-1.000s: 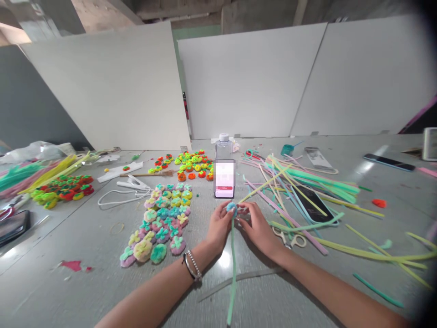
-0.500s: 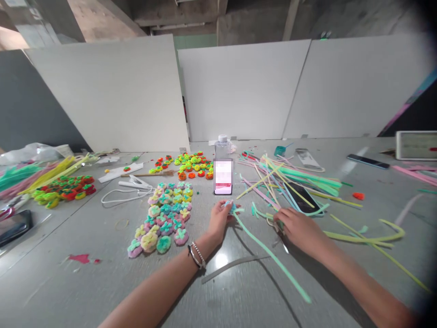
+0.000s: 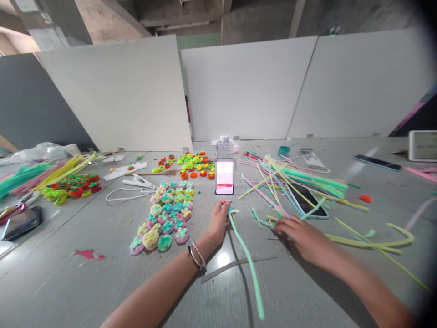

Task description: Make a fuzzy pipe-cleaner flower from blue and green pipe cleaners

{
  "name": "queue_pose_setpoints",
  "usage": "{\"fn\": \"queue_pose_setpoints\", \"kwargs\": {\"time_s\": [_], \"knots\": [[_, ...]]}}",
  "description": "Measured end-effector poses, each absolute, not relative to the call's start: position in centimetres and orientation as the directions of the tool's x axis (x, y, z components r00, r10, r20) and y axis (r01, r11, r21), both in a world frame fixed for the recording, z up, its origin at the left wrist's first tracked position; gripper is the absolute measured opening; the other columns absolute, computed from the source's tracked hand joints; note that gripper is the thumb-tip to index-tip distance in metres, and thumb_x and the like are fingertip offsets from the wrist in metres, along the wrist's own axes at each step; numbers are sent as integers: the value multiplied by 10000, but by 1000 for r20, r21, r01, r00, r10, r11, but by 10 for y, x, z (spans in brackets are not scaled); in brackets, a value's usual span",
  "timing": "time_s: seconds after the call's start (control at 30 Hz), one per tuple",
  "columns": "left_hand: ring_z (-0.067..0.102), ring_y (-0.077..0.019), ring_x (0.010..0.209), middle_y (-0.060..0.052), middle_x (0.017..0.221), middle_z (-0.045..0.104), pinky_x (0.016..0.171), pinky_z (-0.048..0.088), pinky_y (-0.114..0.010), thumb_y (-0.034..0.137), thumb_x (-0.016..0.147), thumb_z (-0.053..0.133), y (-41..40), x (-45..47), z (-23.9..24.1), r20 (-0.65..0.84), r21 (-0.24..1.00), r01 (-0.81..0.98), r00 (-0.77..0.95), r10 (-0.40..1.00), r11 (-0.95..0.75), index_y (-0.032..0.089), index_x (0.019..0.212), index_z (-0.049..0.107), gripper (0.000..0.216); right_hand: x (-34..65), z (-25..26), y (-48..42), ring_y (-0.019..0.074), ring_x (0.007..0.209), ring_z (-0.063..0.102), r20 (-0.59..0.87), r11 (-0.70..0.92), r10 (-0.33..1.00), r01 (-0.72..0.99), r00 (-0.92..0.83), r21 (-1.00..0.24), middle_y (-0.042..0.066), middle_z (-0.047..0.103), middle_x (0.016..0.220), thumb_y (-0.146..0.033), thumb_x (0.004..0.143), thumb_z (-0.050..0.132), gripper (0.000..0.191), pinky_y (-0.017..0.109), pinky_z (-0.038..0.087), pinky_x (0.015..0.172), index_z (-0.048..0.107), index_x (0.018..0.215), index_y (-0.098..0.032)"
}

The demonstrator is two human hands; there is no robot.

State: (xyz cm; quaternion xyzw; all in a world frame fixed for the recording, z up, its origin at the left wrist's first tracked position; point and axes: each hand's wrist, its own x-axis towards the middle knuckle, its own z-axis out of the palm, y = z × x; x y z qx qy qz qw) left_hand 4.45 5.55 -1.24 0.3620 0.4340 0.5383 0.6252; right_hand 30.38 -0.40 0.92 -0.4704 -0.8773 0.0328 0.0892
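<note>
My left hand [image 3: 220, 221] pinches a small blue piece of pipe cleaner, mostly hidden by the fingers. From it a long mint-green pipe cleaner [image 3: 250, 259] hangs down over the table toward the front. My right hand [image 3: 297, 232] is closed low over the table, with scissors [image 3: 288, 250] under its fingers; their handles are hidden and only thin metal parts show. Short green pipe cleaner pieces [image 3: 257, 218] lie just left of those fingers. Finished pastel pipe cleaner flowers [image 3: 167, 226] stand in rows left of my left hand.
A lit phone [image 3: 224, 180] leans on a clear bottle [image 3: 224, 145]. Loose pipe cleaners [image 3: 307, 177] cover another phone [image 3: 309, 200] on the right. Orange and yellow pieces [image 3: 73, 187] lie left, near a white cable [image 3: 129, 193]. A grey strip [image 3: 235, 264] lies in front.
The mint-green pipe cleaner has swung left and now hangs more steeply. My right hand has shifted slightly right and lower, and less of the scissors shows. The left hand's pinch stays.
</note>
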Motion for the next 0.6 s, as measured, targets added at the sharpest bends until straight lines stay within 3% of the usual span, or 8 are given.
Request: {"fn": "queue_pose_setpoints", "kwargs": {"time_s": [0.23, 0.37, 0.6], "knots": [[301, -64, 322, 98, 407, 359, 353, 222, -182, 583, 736, 579, 54, 46, -8, -189, 898, -382, 111, 976, 218, 202, 732, 467, 398, 296, 11, -11, 289, 1115, 556, 252, 543, 827, 830, -503, -125, 92, 635, 1146, -115, 835, 520, 272, 495, 498, 913, 680, 1021, -233], [320, -63, 326, 106, 423, 356, 361, 228, -171, 539, 735, 590, 55, 47, -9, -216, 895, -382, 82, 973, 230, 204, 778, 474, 356, 296, 9, -12, 286, 1168, 547, 280, 536, 829, 829, -483, -157, 81, 629, 1191, -158, 820, 580, 330, 512, 477, 967, 651, 1126, -259], [362, -72, 343, 88, 447, 412, 363, 245, -172, 526, 762, 572, 55, 47, -11, -242, 903, -352, 54, 969, 245, 198, 815, 501, 340, 300, 3, -21, 327, 1267, 494, 187, 520, 850, 840, -492, -156, 70, 599, 1311, -390, 831, 628, 395, 567, 434, 1019, 621, 1215, -297]]}}
